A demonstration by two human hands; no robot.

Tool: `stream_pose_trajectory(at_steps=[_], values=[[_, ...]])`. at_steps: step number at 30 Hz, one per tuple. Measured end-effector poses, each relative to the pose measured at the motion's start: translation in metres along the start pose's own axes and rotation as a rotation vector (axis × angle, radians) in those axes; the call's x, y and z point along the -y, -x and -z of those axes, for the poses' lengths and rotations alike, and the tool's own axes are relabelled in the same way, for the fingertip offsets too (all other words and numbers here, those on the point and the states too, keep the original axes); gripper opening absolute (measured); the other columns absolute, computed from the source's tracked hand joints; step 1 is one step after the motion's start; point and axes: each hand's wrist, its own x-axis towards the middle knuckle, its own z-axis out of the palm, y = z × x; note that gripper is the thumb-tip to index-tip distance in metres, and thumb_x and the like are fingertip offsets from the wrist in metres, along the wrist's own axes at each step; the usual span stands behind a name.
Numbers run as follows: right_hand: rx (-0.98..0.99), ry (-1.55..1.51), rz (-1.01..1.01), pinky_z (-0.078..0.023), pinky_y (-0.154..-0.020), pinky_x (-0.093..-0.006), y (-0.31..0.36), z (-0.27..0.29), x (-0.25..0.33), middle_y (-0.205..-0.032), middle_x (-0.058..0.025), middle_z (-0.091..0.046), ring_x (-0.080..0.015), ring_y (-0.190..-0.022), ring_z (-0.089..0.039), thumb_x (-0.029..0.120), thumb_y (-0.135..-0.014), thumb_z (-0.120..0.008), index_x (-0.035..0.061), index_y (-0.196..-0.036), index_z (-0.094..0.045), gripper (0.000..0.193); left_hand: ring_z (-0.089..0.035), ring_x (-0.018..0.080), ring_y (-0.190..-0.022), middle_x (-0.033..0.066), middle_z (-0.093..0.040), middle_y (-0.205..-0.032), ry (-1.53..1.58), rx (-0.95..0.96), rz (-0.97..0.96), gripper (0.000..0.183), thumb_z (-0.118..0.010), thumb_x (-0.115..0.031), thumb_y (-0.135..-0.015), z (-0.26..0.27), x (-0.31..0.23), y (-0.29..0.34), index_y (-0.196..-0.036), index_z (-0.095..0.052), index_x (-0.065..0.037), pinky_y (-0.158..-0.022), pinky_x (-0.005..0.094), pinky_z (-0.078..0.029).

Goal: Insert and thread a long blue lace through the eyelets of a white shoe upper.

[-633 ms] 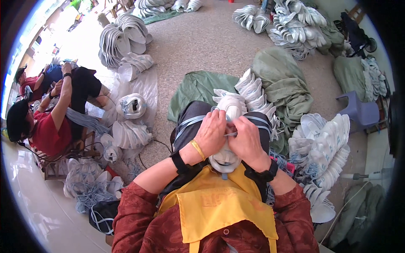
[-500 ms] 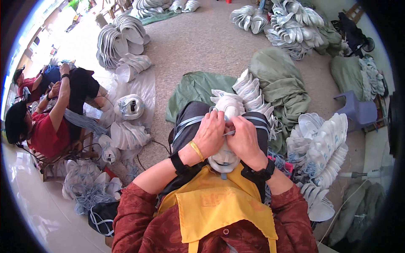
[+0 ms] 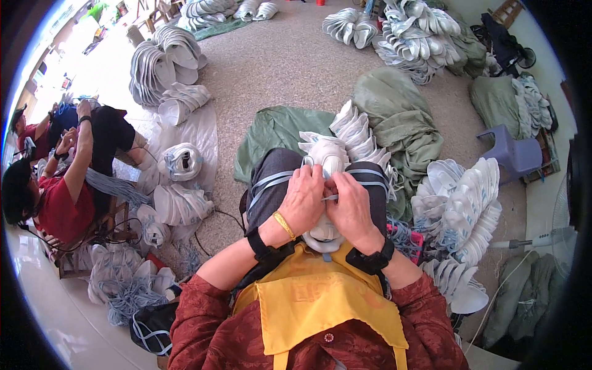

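Two hands meet over a white moulded mask (image 3: 327,154) on the lap: left hand (image 3: 303,197) and right hand (image 3: 351,203) both pinched shut on its pale blue strap (image 3: 271,180). Strap-fitting step, likely; next calls for steady tension. Stacked masks (image 3: 459,203) lie right.

Purple plastic stool (image 3: 515,154), green sacks (image 3: 401,117)

Both hands, left hand (image 3: 303,196) and right hand (image 3: 351,203), meet at frame centre over a shoe sole (image 3: 327,157) on the lap. Stacked soles (image 3: 459,206) lie at right, a plastic stool (image 3: 513,155) beyond; seated people (image 3: 68,166), probably two, occupy the left edge.
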Motion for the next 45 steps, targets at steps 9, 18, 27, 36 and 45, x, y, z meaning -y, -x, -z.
stream_pose_trajectory(at_steps=[9,18,27,36,45], values=[[-0.043,0.002,0.012,-0.052,-0.068,-0.0458,0.006,-0.005,0.0,-0.086,-0.0164,-0.063,-0.039,-0.08,-0.065,-0.005,-0.076,-0.069,0.0003,-0.092,-0.062,0.019,-0.052,0.0449,-0.096,0.0261,-0.053,-0.099,0.025,-0.014,-0.008,0.033,-0.062,-0.002,-0.079,-0.002,0.0,0.003,-0.108,-0.048,0.005,-0.086,0.0502,-0.045],[0.055,-0.069,-0.049,-0.053,-0.074,-0.0469,0.013,0.002,0.002,-0.09,-0.0172,-0.063,-0.0396,-0.085,-0.065,0.0,-0.081,-0.069,0.0013,-0.093,-0.064,0.013,-0.052,0.0429,-0.098,0.0253,-0.053,-0.103,0.002,0.015,-0.068,0.039,-0.064,0.002,-0.073,0.015,-0.013,0.013,-0.109,-0.051,0.006,-0.085,0.0499,-0.044],[-0.004,-0.049,-0.055,-0.052,-0.069,-0.0449,0.01,-0.004,0.002,-0.085,-0.0165,-0.063,-0.0372,-0.08,-0.066,-0.007,-0.075,-0.068,-0.0012,-0.09,-0.062,0.017,-0.051,0.042,-0.097,0.0226,-0.052,-0.1,-0.046,-0.066,-0.03,0.035,-0.065,0.004,-0.073,0.016,-0.015,0.009,-0.105,-0.051,0.003,-0.084,0.0482,-0.045],[0.038,-0.041,-0.059,-0.052,-0.077,-0.0484,0.011,0.0,0.005,-0.092,-0.0183,-0.063,-0.0407,-0.088,-0.065,-0.002,-0.081,-0.068,0.0002,-0.096,-0.063,0.016,-0.055,0.0417,-0.095,0.0199,-0.055,-0.096,0.097,-0.074,-0.044,0.037,-0.066,0.005,-0.073,0.016,-0.015,0.007,-0.106,-0.05,0.001,-0.081,0.0487,-0.047],[0.014,0.07,-0.028,-0.053,-0.072,-0.0481,0.008,-0.005,0.004,-0.088,-0.0187,-0.064,-0.0413,-0.083,-0.065,-0.001,-0.078,-0.072,-0.0008,-0.092,-0.065,0.016,-0.06,0.0436,-0.083,0.0192,-0.06,-0.083,0.138,-0.106,-0.037,0.031,-0.063,0.008,-0.073,0.015,-0.012,0.002,-0.098,-0.048,-0.001,-0.071,0.0517,-0.047]])
